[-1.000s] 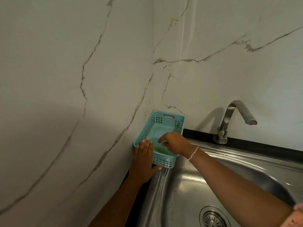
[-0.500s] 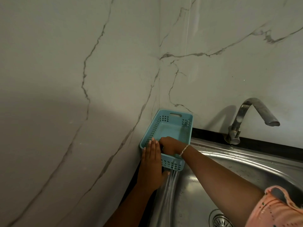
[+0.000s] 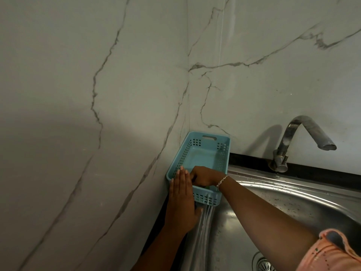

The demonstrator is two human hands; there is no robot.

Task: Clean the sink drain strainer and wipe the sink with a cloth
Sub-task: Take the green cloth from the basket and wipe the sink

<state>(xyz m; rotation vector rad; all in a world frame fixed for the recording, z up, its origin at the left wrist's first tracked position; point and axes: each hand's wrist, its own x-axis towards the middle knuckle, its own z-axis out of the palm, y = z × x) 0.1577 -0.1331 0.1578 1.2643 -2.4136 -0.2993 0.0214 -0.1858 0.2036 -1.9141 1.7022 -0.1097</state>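
Right hand (image 3: 203, 177), over the middle of the basket (image 3: 201, 155) one second ago, now sits low at its near end. The left hand (image 3: 182, 204) and the basket lie as before.

Materials and shapes:
- **Basket:** teal plastic, rectangular. It has a smooth floor, walls pierced by rows of small square holes, and a slot handle in the far end.
- **Sink** (image 3: 293, 202): brushed steel, rounded basin, speckled with water spots.
- **Tap** (image 3: 304, 130): dull metal, a bent tube on a short base, standing on a black counter (image 3: 254, 158) strip behind the sink.
- **Walls** (image 3: 97, 94): pale marble-look panels with thin grey veins, meeting in a corner.

Contents:
- The basket stands in that corner at the sink's rear left rim.
- It holds the right hand and, under that hand, a sliver of a green scrap (image 3: 207, 186). Cloth or sponge cannot be told.
- The strainer (image 3: 262, 264), a round slotted metal disc, sits in the basin floor at the lower edge of view, well apart from both hands.

Hands:
- The left fingers (image 3: 182, 178) are straight and together, laid flat against the basket's near left corner.
- The right fingers are curled downward inside the near wall. Whether they hold the scrap cannot be told.
- A thin chain bracelet (image 3: 221, 181) circles the right wrist, and a peach sleeve (image 3: 332, 253) shows at lower right.

Counts: one basket, one tap, one strainer, one scrap, two hands, two wall faces.
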